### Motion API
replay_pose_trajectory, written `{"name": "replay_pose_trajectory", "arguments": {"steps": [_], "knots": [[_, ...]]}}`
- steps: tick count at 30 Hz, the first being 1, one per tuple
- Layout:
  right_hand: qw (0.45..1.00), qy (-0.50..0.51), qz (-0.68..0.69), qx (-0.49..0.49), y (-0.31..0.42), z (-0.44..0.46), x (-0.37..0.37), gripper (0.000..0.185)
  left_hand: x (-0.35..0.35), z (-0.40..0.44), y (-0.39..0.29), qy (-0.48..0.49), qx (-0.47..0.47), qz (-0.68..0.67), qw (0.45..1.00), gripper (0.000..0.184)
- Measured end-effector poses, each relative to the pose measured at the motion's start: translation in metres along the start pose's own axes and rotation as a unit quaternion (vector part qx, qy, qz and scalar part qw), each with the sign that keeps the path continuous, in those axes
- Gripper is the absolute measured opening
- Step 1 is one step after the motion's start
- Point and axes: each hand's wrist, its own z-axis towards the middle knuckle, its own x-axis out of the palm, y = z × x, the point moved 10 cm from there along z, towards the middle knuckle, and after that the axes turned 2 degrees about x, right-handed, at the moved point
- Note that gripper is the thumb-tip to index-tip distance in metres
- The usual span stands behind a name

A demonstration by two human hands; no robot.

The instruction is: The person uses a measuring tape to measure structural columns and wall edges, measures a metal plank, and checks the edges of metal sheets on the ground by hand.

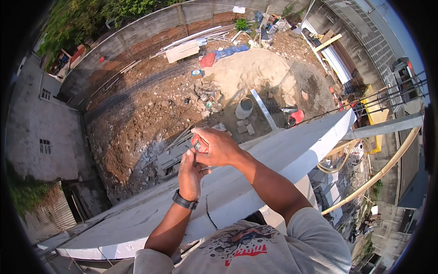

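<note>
My right hand [218, 145] is wrapped around a small red object with light and dark print [200, 144], whose kind I cannot make out. Just below it, my left hand [187, 176] has its fingertips drawn together against the object's lower edge. Whatever may lie between those fingertips is hidden. A dark watch [185, 200] circles my left wrist. Both hands are above a long grey concrete ledge [269, 160] with a pale front edge, which runs across in front of my body. A dark crack or line crosses the ledge near my left forearm.
Far below lies a yard with a sand pile [251, 68], a grey bucket [244, 108], rubble and planks. Steel bars [365, 105] stick out at the right, near a metal beam [385, 125] and a curved tan pole [378, 176]. Beyond the ledge is a drop.
</note>
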Motion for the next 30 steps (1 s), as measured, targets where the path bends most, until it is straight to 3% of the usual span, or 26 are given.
{"name": "replay_pose_trajectory", "arguments": {"steps": [30], "knots": [[1.000, 0.004, -0.010, -0.005, 0.0027, 0.0009, 0.0085, 0.070, -0.0056, -0.0001, 0.0017, 0.009, -0.007, -0.001, 1.000, 0.036]]}}
